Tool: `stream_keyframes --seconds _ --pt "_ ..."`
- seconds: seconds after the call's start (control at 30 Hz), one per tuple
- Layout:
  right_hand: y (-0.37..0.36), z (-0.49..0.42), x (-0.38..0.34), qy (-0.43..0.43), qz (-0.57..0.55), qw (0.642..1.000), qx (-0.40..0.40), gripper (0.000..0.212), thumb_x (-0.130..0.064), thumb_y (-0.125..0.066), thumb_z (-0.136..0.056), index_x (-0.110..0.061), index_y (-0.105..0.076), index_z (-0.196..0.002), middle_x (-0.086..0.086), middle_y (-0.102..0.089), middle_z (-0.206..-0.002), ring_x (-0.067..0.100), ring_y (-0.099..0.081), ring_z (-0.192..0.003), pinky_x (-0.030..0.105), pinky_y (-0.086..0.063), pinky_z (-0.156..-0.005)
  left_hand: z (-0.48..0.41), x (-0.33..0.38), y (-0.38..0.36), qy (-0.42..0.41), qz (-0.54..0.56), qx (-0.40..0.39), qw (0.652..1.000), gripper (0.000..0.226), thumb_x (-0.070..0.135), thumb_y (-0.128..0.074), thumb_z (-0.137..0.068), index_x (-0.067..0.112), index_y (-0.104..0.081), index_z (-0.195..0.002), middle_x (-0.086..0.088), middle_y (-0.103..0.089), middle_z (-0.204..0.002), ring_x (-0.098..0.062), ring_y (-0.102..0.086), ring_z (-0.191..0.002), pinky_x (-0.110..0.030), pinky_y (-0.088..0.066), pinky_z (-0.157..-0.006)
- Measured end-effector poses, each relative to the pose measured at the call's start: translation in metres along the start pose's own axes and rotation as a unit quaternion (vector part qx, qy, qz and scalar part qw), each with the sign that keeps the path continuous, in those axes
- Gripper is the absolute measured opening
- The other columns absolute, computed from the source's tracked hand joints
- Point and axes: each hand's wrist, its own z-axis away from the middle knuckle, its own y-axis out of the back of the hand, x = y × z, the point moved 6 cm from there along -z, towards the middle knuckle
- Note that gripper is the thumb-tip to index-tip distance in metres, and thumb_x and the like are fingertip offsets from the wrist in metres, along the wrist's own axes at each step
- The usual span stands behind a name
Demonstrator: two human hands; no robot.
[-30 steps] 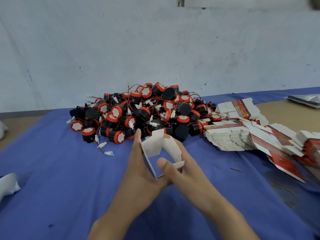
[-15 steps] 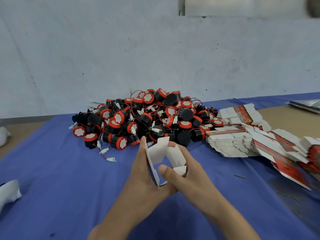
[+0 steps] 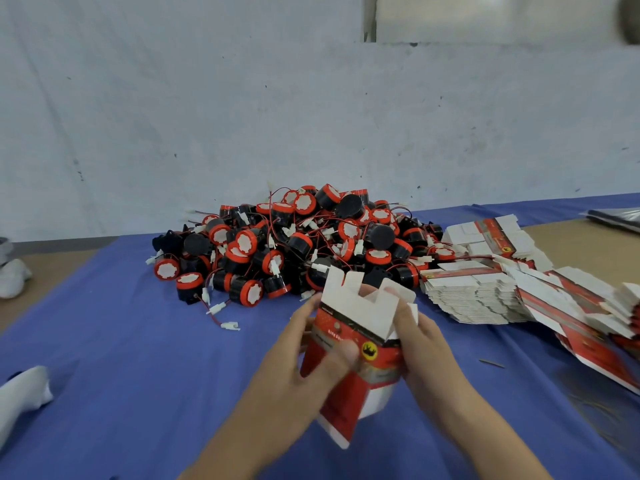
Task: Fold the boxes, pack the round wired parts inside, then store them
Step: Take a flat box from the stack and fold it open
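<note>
Between the hands, the box now shows red.

The person's hands are bare: the left hand shows left of the box, the right hand right of it. The left forearm and right forearm, nearer than the box, are slender and uncovered. The fingertips are blurred.

The box, red outside, white inside, was half-folded and tilted, flaps up, gripped by the left hand and right hand; the parts, black with red caps and thin wires, lay heaped behind it; flat boxes were stacked right of the heap
</note>
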Motion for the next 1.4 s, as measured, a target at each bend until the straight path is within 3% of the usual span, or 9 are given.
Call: stream_keyframes --seconds 0.17,0.37,0.6,0.7,0.83,0.93,1.03,1.23,1.4 --pt "0.001 -0.004 0.013 -0.089 -0.068 0.993 0.026 0.066 -0.078 -0.057 -0.053 -0.03 -0.082 -0.091 0.008 -0.079 -0.102 0.025 -0.076 -0.093 0.043 -0.057 -0.089 -0.004 -0.005 0.008 0.069 0.091 0.005 0.993 0.034 0.071 -0.055 -0.078 0.042 -0.068 -0.09 0.003 -0.077 -0.097 -0.013 -0.074 -0.089 -0.017 -0.056 -0.071" --pt "0.001 -0.002 0.016 -0.125 -0.117 0.984 0.044 0.087 -0.077 -0.052 -0.061 -0.014 -0.072 -0.117 0.019 -0.076 -0.105 0.038 -0.073 -0.098 0.05 -0.057 -0.094 -0.002 -0.014 0.0 0.157 0.206 -0.044 0.965 0.062 0.055 -0.068 -0.073 0.013 -0.063 -0.119 -0.02 -0.071 -0.113 -0.038 -0.068 -0.108 -0.043 -0.06 -0.089" --pt "0.0 0.0 0.015 -0.121 -0.143 0.982 0.032 0.075 -0.073 -0.037 -0.081 -0.015 -0.081 -0.097 0.023 -0.075 -0.104 0.035 -0.075 -0.09 0.045 -0.061 -0.08 -0.005 -0.02 -0.01 0.161 0.199 -0.083 0.963 0.046 0.051 -0.066 -0.08 0.024 -0.07 -0.117 -0.012 -0.072 -0.117 -0.028 -0.068 -0.111 -0.04 -0.055 -0.098" --pt "0.008 -0.005 0.021 -0.11 -0.082 0.987 0.089 0.065 -0.069 -0.036 -0.091 -0.02 -0.078 -0.097 0.019 -0.076 -0.102 0.035 -0.073 -0.097 0.053 -0.054 -0.097 -0.009 -0.019 -0.01 0.143 0.171 -0.075 0.972 0.035 0.054 -0.063 -0.081 0.033 -0.074 -0.108 -0.006 -0.074 -0.113 -0.023 -0.071 -0.107 -0.032 -0.057 -0.089" --pt "0.012 -0.009 0.015 -0.058 -0.024 0.99 0.129 0.046 -0.06 -0.032 -0.1 -0.031 -0.063 -0.116 0.003 -0.074 -0.11 0.017 -0.074 -0.087 0.033 -0.056 -0.073 -0.016 -0.015 0.007 0.082 0.139 0.066 0.985 0.053 0.063 -0.066 -0.066 0.038 -0.067 -0.113 0.015 -0.075 -0.104 -0.007 -0.072 -0.096 -0.024 -0.057 -0.08" --pt "0.014 -0.005 0.003 0.043 0.035 0.987 0.149 0.035 -0.07 -0.042 -0.092 -0.051 -0.053 -0.12 -0.02 -0.064 -0.121 -0.001 -0.065 -0.104 0.023 -0.048 -0.083 -0.013 -0.005 0.024 0.019 0.046 0.22 0.974 0.05 0.065 -0.063 -0.067 0.047 -0.055 -0.113 0.033 -0.066 -0.097 0.014 -0.062 -0.09 -0.004 -0.048 -0.061" --pt "0.0 0.001 -0.002 0.106 0.082 0.987 0.092 0.04 -0.076 -0.047 -0.089 -0.065 -0.047 -0.127 -0.038 -0.051 -0.13 -0.017 -0.048 -0.121 0.007 -0.047 -0.085 -0.008 -0.003 0.025 -0.009 -0.028 0.29 0.957 0.067 0.068 -0.062 -0.07 0.044 -0.047 -0.131 0.025 -0.06 -0.118 0.007 -0.057 -0.108 -0.017 -0.051 -0.084" --pt "-0.024 0.002 0.007 0.132 0.073 0.988 -0.011 0.066 -0.065 -0.06 -0.086 -0.053 -0.035 -0.147 -0.03 -0.047 -0.144 -0.008 -0.048 -0.131 0.017 -0.05 -0.097 -0.002 0.006 -0.005 -0.063 -0.111 0.244 0.961 0.06 0.079 -0.054 -0.077 0.066 -0.031 -0.132 0.037 -0.043 -0.121 0.015 -0.046 -0.117 -0.002 -0.043 -0.078" --pt "-0.008 0.001 -0.001 0.161 0.057 0.984 0.045 0.06 -0.064 -0.056 -0.084 -0.052 -0.043 -0.141 -0.033 -0.05 -0.139 -0.005 -0.053 -0.128 0.019 -0.053 -0.093 -0.003 0.008 -0.012 -0.079 -0.127 0.183 0.972 0.071 0.078 -0.056 -0.073 0.058 -0.03 -0.137 0.032 -0.043 -0.126 0.009 -0.048 -0.119 -0.002 -0.041 -0.082"
